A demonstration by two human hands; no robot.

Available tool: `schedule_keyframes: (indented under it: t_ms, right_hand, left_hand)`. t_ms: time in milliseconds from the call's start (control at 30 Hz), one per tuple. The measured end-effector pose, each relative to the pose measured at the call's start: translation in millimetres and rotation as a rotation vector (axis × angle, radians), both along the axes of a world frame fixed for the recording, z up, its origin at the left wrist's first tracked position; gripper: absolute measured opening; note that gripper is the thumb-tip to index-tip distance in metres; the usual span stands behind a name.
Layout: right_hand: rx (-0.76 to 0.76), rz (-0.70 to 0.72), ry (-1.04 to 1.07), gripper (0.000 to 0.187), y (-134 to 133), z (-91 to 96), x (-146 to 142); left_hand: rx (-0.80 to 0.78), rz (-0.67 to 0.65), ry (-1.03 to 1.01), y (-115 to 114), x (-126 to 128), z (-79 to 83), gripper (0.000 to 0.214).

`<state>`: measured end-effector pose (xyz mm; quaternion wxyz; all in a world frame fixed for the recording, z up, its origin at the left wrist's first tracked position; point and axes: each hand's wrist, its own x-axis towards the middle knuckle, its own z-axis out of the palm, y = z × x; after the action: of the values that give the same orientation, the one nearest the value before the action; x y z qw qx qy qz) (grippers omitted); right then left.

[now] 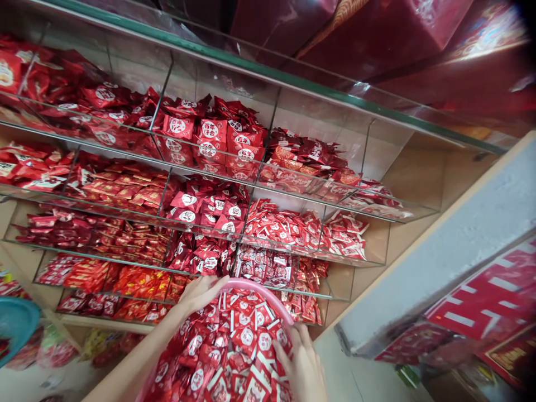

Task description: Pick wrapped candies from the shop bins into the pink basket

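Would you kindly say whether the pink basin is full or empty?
Looks full: the pink basin holds red packets nearly to its rim.

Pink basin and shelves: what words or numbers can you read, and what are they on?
"百年好合": on white circles on red packets in the top row.
Too small or blurred: marks on the heaped packets in the pink basin and the other shelf packets.
Red sign, right: big white strokes, cut off, so I can't read it.

Moderate indoor light, white glare on red packages, soft blur toward edges, blackened upper-right corner
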<state>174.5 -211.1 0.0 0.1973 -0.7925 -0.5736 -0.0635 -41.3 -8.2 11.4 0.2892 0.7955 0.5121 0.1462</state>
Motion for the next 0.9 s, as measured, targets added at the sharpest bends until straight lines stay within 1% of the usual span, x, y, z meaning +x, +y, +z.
schedule_keyframes:
  t_ms: [33,100,233,267,333,400,433,500,600,733,900]
  right_hand:
    - [0.02,0.005,-0.011,0.025,3.5,10.1,3.7]
    - [0.067,0.005,-0.054,0.028,14.4,38.2,13.7]
    - [0.18,-0.047,-0.161,0.031,50.6,110.1,35.1]
    - [0.184,-0.074,-0.187,0.031,61.7,127.2,38.9]
    - [0.136,-0.157,-0.258,0.033,84.7,156.0,44.2]
    - [0.039,-0.218,-0.331,0.033,107.2,175.5,47.3]
    - [-0.018,-0.236,-0.356,0.032,117.6,181.7,48.5]
    - [-0.134,-0.249,-0.369,0.029,135.1,188.2,51.5]
    - [-0.24,-0.255,-0.349,0.025,150.9,188.5,57.5]
    - [-0.262,-0.252,-0.343,0.027,155.5,184.7,64.1]
    - [-0.246,-0.267,-0.344,0.026,148.3,184.8,62.5]
  left_hand:
    - [-0.002,-0.005,0.0,0.4,0.5,-0.5,0.061]
    - [0.003,-0.014,0.001,1.3,2.6,-1.8,0.062]
    - [0.033,-0.024,0.001,2.9,8.0,-4.8,0.063]
    - [0.037,-0.025,0.0,3.1,8.8,-5.2,0.063]
    - [0.042,-0.028,0.003,2.8,9.1,-5.2,0.062]
    - [0.038,-0.032,0.006,1.9,7.7,-4.0,0.062]
    - [0.034,-0.033,0.007,1.2,6.6,-3.0,0.061]
    - [0.028,-0.027,0.004,-0.5,4.0,-0.5,0.06]
    - [0.025,-0.006,0.003,-3.0,0.6,3.0,0.06]
    - [0.01,0.009,-0.003,-5.4,-1.8,4.9,0.06]
    - [0.008,0.015,0.013,-5.9,-1.8,2.9,0.062]
